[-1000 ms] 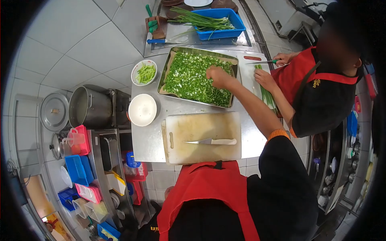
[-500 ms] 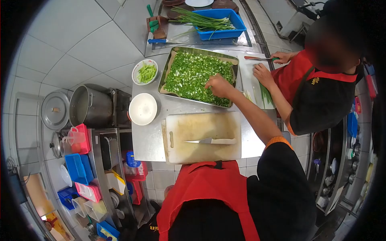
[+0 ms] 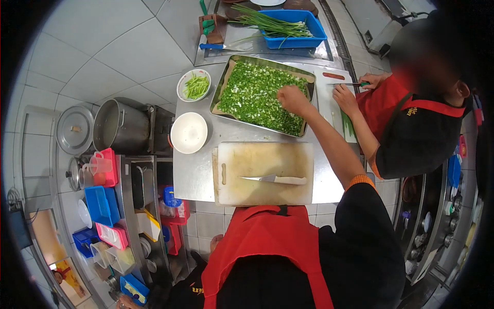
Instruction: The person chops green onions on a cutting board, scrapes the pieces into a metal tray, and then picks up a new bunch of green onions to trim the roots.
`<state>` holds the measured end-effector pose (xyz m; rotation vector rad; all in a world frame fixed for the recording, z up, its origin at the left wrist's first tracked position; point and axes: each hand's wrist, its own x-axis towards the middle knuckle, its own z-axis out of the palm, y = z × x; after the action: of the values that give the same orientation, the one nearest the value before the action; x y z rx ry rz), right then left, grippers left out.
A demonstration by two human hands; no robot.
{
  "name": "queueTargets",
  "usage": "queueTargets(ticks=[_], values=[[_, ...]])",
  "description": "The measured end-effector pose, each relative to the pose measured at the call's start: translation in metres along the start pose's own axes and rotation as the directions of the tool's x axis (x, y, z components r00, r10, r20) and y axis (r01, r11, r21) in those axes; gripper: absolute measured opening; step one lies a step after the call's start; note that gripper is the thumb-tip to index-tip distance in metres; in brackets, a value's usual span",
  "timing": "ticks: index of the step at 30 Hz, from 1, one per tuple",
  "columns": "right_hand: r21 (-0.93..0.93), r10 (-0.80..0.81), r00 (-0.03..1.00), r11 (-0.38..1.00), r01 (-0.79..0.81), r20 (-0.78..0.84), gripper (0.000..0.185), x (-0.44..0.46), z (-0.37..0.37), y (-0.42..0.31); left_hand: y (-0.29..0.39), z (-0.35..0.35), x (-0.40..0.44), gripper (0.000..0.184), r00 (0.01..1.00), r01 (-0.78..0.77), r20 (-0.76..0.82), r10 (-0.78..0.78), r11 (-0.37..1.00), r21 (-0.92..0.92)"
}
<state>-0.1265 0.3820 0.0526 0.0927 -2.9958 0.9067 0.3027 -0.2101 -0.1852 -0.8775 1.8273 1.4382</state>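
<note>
My right hand [image 3: 294,100] is over the right part of a metal tray [image 3: 218,98] full of chopped green onions [image 3: 257,95]. Its fingers are curled closed and point down; what they hold, if anything, is hidden. Low at my left side, a small part of my left hand [image 3: 216,241] shows beside the red apron, its fingers mostly hidden. In front of me lies a pale cutting board [image 3: 267,159], with a white-handled knife [image 3: 288,180] resting on it, blade to the left. Neither hand touches the knife.
Left of the tray stand a bowl of sliced greens [image 3: 196,86] and a white bowl [image 3: 189,133]. Behind it, a blue bin [image 3: 296,41] holds whole green onions. At right a co-worker's hands [image 3: 347,98] work with a knife on another board. A large pot [image 3: 121,126] stands left.
My right hand has shifted slightly right and up over the tray, its fingers more tucked in. The view has moved a little. The co-worker's knife has come down toward their other hand.
</note>
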Motion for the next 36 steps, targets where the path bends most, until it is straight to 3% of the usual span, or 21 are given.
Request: queueTargets(ticks=[4,7,9,10,12,13,15,16,18,19,20,21,22,24,25,26,27,31,33,34,36], values=[[-0.215,0.105,0.993,0.970,-0.115,-0.057,0.014,-0.009,0.020,0.001,-0.007,0.007,0.000,0.034,1.000,0.004,0.008,-0.004,0.998,-0.056],[-0.157,-0.013,0.994,0.988,-0.004,-0.106,0.017,-0.009,0.038,-0.008,-0.010,0.006,0.005,0.035,1.000,-0.001,0.022,0.003,0.995,-0.095],[0.097,0.034,0.994,0.994,-0.044,0.104,0.024,-0.001,0.040,-0.019,-0.009,0.005,0.007,0.035,0.999,-0.010,0.037,0.015,0.992,-0.126],[0.100,0.032,0.994,0.994,-0.043,0.108,0.024,0.004,0.040,-0.024,-0.005,0.005,0.008,0.035,0.999,-0.011,0.047,0.017,0.990,-0.142],[-0.039,0.025,0.996,0.999,-0.028,-0.086,0.030,0.016,0.039,-0.034,0.015,0.002,-0.002,0.034,0.998,0.020,0.055,-0.012,0.990,-0.139],[-0.037,0.020,0.996,0.999,-0.023,-0.085,0.030,0.020,0.043,-0.041,0.020,0.000,-0.003,0.034,0.997,0.046,0.067,-0.038,0.990,-0.136],[-0.239,0.100,0.945,0.954,-0.180,-0.312,0.031,0.024,0.050,-0.052,0.018,0.003,0.000,0.033,0.999,0.035,0.028,-0.031,0.988,-0.150],[-0.240,0.089,0.947,0.956,-0.168,-0.309,0.031,0.024,0.051,-0.053,0.011,0.004,0.003,0.033,1.000,0.024,-0.011,-0.026,0.986,-0.164],[-0.047,-0.057,0.998,0.997,0.059,0.033,0.029,0.041,0.068,-0.038,0.042,0.018,-0.027,0.032,0.996,0.067,-0.053,-0.073,0.992,-0.103],[-0.062,-0.009,0.995,0.998,0.015,0.098,0.031,0.050,0.079,-0.031,0.067,0.029,-0.040,0.032,0.987,0.123,-0.102,-0.127,0.991,-0.050],[-0.041,-0.021,0.997,0.999,0.024,0.076,0.030,0.045,0.064,-0.048,0.077,0.034,-0.042,0.032,0.975,0.109,-0.175,-0.133,0.984,-0.141],[-0.035,-0.202,0.973,0.979,0.200,-0.107,0.027,0.050,0.080,-0.028,0.077,0.037,-0.049,0.032,0.984,0.117,-0.111,-0.136,0.980,-0.159],[-0.060,-0.301,0.947,0.953,0.296,-0.115,0.028,0.049,0.065,-0.037,0.076,0.039,-0.057,0.031,0.990,0.123,-0.050,-0.135,0.975,-0.184],[-0.071,-0.362,0.910,0.932,0.355,-0.202,0.032,0.073,0.087,0.009,0.082,0.052,-0.053,0.030,0.984,0.122,-0.127,-0.127,0.991,-0.050],[-0.112,-0.561,0.765,0.823,0.557,-0.316,0.036,0.080,0.082,0.013,0.087,0.056,-0.053,0.029,0.979,0.098,-0.170,-0.110,0.992,-0.074],[0.005,-0.340,0.906,0.936,0.353,-0.253,0.038,0.076,0.075,0.001,0.087,0.058,-0.053,0.028,0.981,0.048,-0.178,-0.075,0.987,-0.150],[-0.047,-0.050,0.999,0.998,0.051,0.019,0.034,0.059,0.033,-0.053,0.085,0.060,-0.052,0.028,0.983,-0.009,-0.182,-0.029,0.978,-0.208],[-0.110,-0.252,0.967,0.963,0.247,-0.041,0.022,0.075,0.035,-0.016,0.118,0.075,-0.062,0.026,0.969,0.034,-0.235,-0.079,0.982,-0.188],[-0.251,-0.487,0.855,0.863,0.440,-0.179,0.026,0.088,0.041,0.003,0.118,0.082,-0.063,0.025,0.970,0.061,-0.221,-0.098,0.984,-0.168],[-0.247,-0.502,0.847,0.855,0.456,-0.176,0.026,0.088,0.036,-0.012,0.115,0.084,-0.064,0.025,0.968,0.057,-0.231,-0.099,0.982,-0.182],[-0.351,-0.110,0.993,0.929,0.121,0.050,0.031,0.077,0.018,-0.040,0.108,0.094,-0.068,0.024,0.977,0.085,-0.184,-0.107,0.988,-0.126]])
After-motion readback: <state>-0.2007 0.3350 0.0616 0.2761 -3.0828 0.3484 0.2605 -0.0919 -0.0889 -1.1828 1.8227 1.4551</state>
